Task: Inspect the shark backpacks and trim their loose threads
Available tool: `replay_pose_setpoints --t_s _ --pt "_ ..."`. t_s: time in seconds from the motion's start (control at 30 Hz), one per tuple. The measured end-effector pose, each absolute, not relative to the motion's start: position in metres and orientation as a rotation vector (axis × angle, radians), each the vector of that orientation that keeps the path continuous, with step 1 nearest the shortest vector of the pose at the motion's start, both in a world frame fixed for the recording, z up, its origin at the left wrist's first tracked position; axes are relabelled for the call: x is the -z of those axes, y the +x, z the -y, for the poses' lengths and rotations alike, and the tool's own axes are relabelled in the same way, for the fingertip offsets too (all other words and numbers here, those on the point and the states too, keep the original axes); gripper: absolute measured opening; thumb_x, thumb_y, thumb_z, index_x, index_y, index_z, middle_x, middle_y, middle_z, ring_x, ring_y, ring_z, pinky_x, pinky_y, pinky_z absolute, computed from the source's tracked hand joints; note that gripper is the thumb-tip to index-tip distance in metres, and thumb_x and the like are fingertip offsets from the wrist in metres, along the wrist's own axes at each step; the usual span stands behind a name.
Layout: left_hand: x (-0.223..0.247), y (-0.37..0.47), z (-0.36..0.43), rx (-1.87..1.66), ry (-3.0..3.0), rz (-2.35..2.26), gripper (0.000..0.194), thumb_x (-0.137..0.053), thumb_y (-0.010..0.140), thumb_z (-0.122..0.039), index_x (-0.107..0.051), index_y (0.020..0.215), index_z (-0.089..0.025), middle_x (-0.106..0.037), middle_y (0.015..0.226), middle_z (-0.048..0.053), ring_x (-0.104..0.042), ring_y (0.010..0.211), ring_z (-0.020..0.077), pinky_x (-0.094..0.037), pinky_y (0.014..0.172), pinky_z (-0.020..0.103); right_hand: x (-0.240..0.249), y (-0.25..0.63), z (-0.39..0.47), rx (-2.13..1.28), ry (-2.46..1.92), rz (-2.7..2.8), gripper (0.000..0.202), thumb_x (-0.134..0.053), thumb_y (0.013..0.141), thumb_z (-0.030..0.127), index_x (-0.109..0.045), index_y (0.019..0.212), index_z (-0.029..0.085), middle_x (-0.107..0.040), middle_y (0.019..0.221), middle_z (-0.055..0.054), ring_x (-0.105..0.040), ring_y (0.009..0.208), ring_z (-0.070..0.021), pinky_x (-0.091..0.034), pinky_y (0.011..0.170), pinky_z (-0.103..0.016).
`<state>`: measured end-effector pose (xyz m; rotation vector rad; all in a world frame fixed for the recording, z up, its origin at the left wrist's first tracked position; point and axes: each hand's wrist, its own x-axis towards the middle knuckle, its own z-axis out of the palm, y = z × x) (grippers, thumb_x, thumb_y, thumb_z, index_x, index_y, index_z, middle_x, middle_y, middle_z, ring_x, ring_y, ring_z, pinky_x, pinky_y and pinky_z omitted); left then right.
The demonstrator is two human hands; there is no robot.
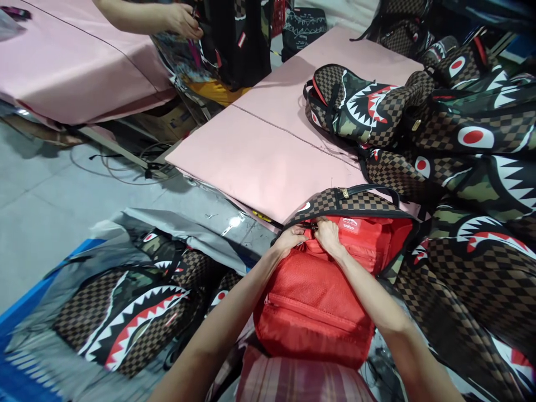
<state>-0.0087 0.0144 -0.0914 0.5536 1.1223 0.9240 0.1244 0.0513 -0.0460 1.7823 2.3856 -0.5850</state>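
An open backpack with a red lining lies at the table's near edge, its front panel folded down toward my lap. Its outside is brown-and-black checkered, with a black carry handle at the top. My left hand pinches the lining by the left rim of the opening. Close beside it, inside the bag, my right hand is closed around a small dark tool, whose kind is too small to tell. A white label shows on the lining right of my hands.
Shark-mouth backpacks pile up along the right. More lie in a plastic-lined blue crate at lower left. The pink table stretches ahead. Across it, another person's hand touches a black bag. Cables lie on the floor.
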Motion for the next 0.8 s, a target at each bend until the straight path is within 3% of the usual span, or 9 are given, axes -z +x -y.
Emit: replay_pose_setpoints --t_s 0.17,0.33,0.5,0.67,0.8 --pt "0.0939 -0.0085 -0.0146 -0.937 0.546 -1.145 0.026 -0.059 0.049 0.0 -0.061 0.072 -0.013 -0.061 0.065 -0.002 -0.053 0.061 0.0078 -0.04 0.064 0.021 0.0433 0.1305 -0.0526 0.637 1.743 -2.417 0.026 -0.049 0.086 0.032 -0.064 0.107 0.027 -0.068 0.103 -0.005 -0.062 0.096 -0.021 -0.043 0.072 -0.023" --pt "0.0931 -0.0081 -0.0142 -0.923 0.549 -1.159 0.027 -0.058 0.05 0.0 -0.061 0.073 -0.013 -0.058 0.061 -0.003 -0.051 0.056 0.0069 -0.037 0.058 0.02 0.0461 0.1287 -0.053 0.589 1.822 -2.385 0.028 -0.044 0.087 0.023 -0.064 0.107 0.021 -0.067 0.103 -0.01 -0.063 0.093 -0.0226 -0.043 0.075 -0.027" --pt "0.0941 -0.008 -0.014 -0.913 0.55 -1.163 0.026 -0.058 0.051 0.0 -0.06 0.073 -0.013 -0.056 0.057 -0.005 -0.048 0.052 0.0061 -0.035 0.056 0.02 0.0477 0.1314 -0.0531 0.633 1.773 -2.437 0.027 -0.047 0.087 0.029 -0.064 0.108 0.025 -0.068 0.104 -0.006 -0.063 0.096 -0.0198 -0.043 0.074 -0.023" --pt "0.0943 -0.0074 -0.0143 -0.916 0.556 -1.174 0.026 -0.057 0.051 0.0 -0.061 0.073 -0.013 -0.056 0.058 -0.004 -0.048 0.051 0.006 -0.035 0.054 0.019 0.0518 0.1322 -0.0526 0.591 1.835 -2.431 0.03 -0.047 0.083 0.016 -0.064 0.107 0.022 -0.067 0.106 -0.007 -0.063 0.093 -0.0211 -0.044 0.075 -0.025" --pt "0.0936 -0.0072 -0.0139 -0.93 0.554 -1.174 0.027 -0.058 0.05 0.0 -0.06 0.074 -0.014 -0.055 0.058 -0.005 -0.047 0.051 0.0055 -0.035 0.053 0.019 0.0525 0.1351 -0.0531 0.61 1.829 -2.443 0.033 -0.046 0.085 0.016 -0.062 0.112 0.024 -0.064 0.113 -0.004 -0.062 0.096 -0.0181 -0.043 0.076 -0.023"
